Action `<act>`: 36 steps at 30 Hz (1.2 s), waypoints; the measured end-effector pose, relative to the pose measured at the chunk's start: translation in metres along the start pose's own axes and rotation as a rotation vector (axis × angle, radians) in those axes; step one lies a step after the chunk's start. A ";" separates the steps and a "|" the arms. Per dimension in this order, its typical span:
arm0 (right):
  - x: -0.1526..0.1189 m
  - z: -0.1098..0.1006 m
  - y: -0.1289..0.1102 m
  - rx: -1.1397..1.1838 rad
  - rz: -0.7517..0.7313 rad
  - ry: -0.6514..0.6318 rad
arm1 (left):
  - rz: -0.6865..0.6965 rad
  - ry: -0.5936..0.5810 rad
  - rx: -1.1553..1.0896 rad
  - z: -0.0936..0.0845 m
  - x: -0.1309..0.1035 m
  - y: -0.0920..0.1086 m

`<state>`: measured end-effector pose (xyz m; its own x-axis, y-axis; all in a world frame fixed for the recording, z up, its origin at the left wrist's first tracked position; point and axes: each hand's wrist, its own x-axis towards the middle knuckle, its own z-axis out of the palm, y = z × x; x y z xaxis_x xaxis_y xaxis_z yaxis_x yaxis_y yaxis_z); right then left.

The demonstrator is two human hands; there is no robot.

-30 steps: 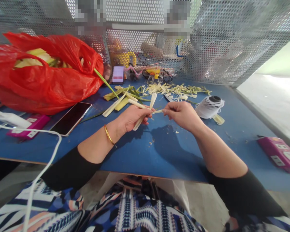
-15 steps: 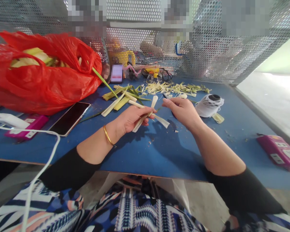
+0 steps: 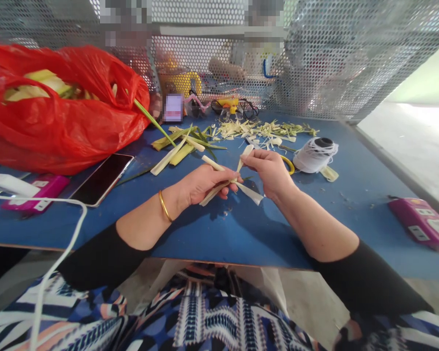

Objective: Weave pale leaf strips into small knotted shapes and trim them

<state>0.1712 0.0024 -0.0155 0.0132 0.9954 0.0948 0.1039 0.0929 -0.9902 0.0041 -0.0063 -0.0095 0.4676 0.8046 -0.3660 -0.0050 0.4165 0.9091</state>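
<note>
Pale leaf strips [image 3: 251, 193] cross one another in a small bundle above the blue table. My left hand [image 3: 210, 183] pinches the bundle where the strips meet, its fingers closed. The strip that points up from the crossing [image 3: 240, 163] has its top between the thumb and fingers of my right hand [image 3: 269, 168]. Right of my right hand stands a cone of white thread [image 3: 315, 155], with a yellow ring-shaped handle [image 3: 288, 165] beside it. Behind my hands lie longer green and pale leaves [image 3: 179, 148] and a heap of shredded pieces [image 3: 241, 129].
A red plastic bag [image 3: 95, 117] holding leaves fills the left. A dark phone [image 3: 102, 180], a magenta power strip [image 3: 40, 194] and a white cable [image 3: 75, 229] lie near it. Another magenta socket block [image 3: 422, 220] is at right. Perforated metal [image 3: 314, 73] rises behind.
My right hand has moved left to the bundle and taken hold of the upright strip. The bundle has shifted slightly right in my left hand. The yellow handle has come into view.
</note>
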 end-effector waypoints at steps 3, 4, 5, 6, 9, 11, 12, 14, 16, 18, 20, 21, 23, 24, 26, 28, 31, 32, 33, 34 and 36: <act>0.000 0.002 0.000 -0.047 -0.022 0.086 | 0.013 -0.018 0.015 -0.001 0.000 -0.001; 0.000 0.003 0.000 -0.054 -0.025 0.101 | 0.014 -0.020 0.019 -0.001 0.000 -0.001; 0.000 0.003 0.000 -0.056 -0.024 0.104 | 0.012 -0.019 0.018 -0.001 0.000 -0.001; 0.000 0.003 0.000 -0.051 -0.019 0.095 | 0.009 -0.016 0.010 -0.001 0.000 0.000; 0.004 0.000 0.001 -0.045 0.005 0.065 | -0.003 -0.004 -0.047 -0.001 -0.001 0.002; 0.006 -0.003 0.001 -0.097 -0.015 0.122 | -0.006 0.004 -0.075 -0.001 -0.001 0.003; 0.007 -0.005 0.001 -0.154 -0.057 0.190 | -0.007 0.007 -0.078 -0.001 -0.001 0.003; 0.007 -0.009 -0.003 -0.327 -0.194 0.334 | -0.011 0.008 -0.060 0.000 -0.001 0.003; 0.005 -0.010 -0.010 -0.513 -0.319 0.343 | -0.012 -0.008 -0.022 0.000 -0.002 0.001; -0.001 -0.009 -0.016 -0.592 -0.287 0.150 | -0.011 -0.042 0.022 0.000 -0.002 0.000; -0.006 -0.006 -0.020 -0.476 -0.101 -0.106 | -0.015 -0.073 0.056 0.000 -0.002 -0.002; -0.007 -0.004 -0.020 -0.369 -0.001 -0.202 | -0.019 -0.082 0.066 0.001 -0.002 -0.003; -0.009 -0.001 -0.018 -0.151 0.133 -0.299 | -0.023 -0.088 0.076 0.001 -0.002 -0.004; -0.010 0.000 -0.017 -0.069 0.164 -0.308 | -0.023 -0.090 0.079 0.002 -0.002 -0.005; -0.009 0.001 -0.013 0.024 0.192 -0.290 | -0.021 -0.094 0.084 0.003 -0.001 -0.006; -0.009 0.002 -0.011 0.058 0.198 -0.254 | -0.012 -0.090 0.095 0.005 -0.001 -0.006; -0.009 0.006 -0.009 0.044 0.129 -0.150 | 0.014 -0.072 0.125 0.006 -0.002 -0.006; -0.009 0.007 -0.008 0.034 0.097 -0.112 | 0.021 -0.068 0.138 0.006 -0.003 -0.005; -0.010 0.008 -0.006 0.025 0.068 -0.079 | 0.026 -0.065 0.151 0.006 -0.004 -0.004; -0.010 0.010 -0.005 0.016 0.041 -0.051 | 0.030 -0.063 0.166 0.007 -0.005 -0.004; -0.010 0.011 -0.001 -0.012 -0.003 -0.017 | 0.038 -0.064 0.190 0.007 -0.007 -0.003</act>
<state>0.1596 -0.0071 -0.0165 -0.0043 0.9954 0.0955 0.1163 0.0953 -0.9886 0.0074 -0.0156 -0.0079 0.5258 0.7869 -0.3228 0.1401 0.2942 0.9454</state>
